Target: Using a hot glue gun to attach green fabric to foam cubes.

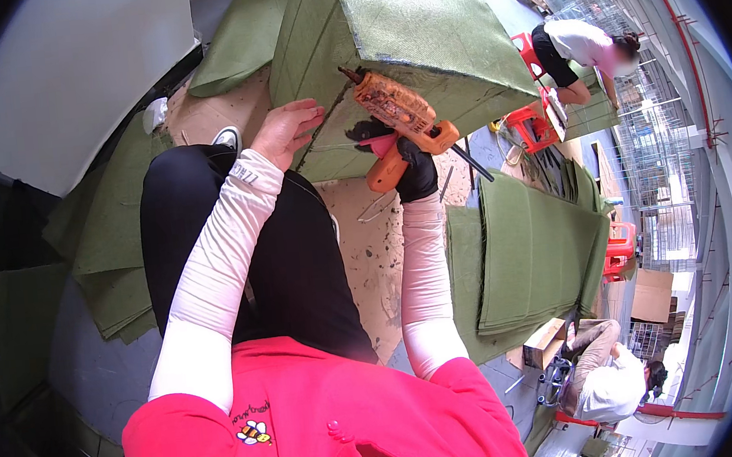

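Observation:
My right hand [416, 170], in a dark glove, grips an orange hot glue gun [399, 106] with dark stains on its body. The gun's nozzle points up and left, close to an edge of a large green woven-covered box [430, 14]. A dark stick or cord trails from the gun's rear. My bare left hand [285, 135] is stretched out beside the box's near left edge, its fingers extended and holding nothing I can see. Whether its fingertips touch the box I cannot tell.
Folded green sheets [534, 253] lie stacked to my right, with more green sheets [115, 242] at left. Stained cardboard [373, 263] covers the floor before me. One person [581, 49] works at the far right, another [610, 381] at the near right. Red stools [533, 129] stand nearby.

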A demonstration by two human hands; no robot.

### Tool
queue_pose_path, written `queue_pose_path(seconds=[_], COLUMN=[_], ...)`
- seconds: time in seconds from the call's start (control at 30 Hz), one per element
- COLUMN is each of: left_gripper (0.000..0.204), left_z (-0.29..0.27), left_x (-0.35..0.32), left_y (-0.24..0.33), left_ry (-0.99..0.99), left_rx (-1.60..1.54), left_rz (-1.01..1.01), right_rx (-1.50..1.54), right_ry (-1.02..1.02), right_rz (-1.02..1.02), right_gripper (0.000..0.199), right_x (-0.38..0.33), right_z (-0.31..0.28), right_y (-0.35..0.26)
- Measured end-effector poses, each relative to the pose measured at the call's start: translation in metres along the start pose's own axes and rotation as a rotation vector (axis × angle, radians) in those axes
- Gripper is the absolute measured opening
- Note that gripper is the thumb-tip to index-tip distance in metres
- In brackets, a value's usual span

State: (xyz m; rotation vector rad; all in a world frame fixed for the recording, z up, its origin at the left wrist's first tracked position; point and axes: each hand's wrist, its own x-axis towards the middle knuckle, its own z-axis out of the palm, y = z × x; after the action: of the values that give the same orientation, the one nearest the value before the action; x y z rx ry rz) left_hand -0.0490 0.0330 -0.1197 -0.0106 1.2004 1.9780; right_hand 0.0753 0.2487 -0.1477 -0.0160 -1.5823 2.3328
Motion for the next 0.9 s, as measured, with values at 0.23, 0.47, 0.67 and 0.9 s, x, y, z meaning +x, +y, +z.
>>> queue_pose_path(seconds=[0.23,0.47,0.67,0.9], left_gripper=[0.04,0.041,0.043,0.041], left_z=[0.001,0.001,-0.004,-0.005], left_x=[0.001,0.001,0.003,0.004], left_y=[-0.001,0.001,0.001,-0.003], left_ry=[-0.004,-0.006,-0.022,0.011], left_rx=[0.01,0.016,0.01,0.002], left_rz=[-0.004,-0.005,-0.007,0.002], right_rx=[0.03,-0.037,-0.01,-0.035], right_ry=[0.024,0.069,-0.044,0.042], right_rz=[0.045,0.075,0.078,0.048], right_gripper=[0.062,0.063,0.061,0.067], right_x=[-0.001,-0.01,-0.014,-0.01], right_z=[-0.016,-0.021,-0.007,-0.011], right_y=[0.009,0.016,0.004,0.002])
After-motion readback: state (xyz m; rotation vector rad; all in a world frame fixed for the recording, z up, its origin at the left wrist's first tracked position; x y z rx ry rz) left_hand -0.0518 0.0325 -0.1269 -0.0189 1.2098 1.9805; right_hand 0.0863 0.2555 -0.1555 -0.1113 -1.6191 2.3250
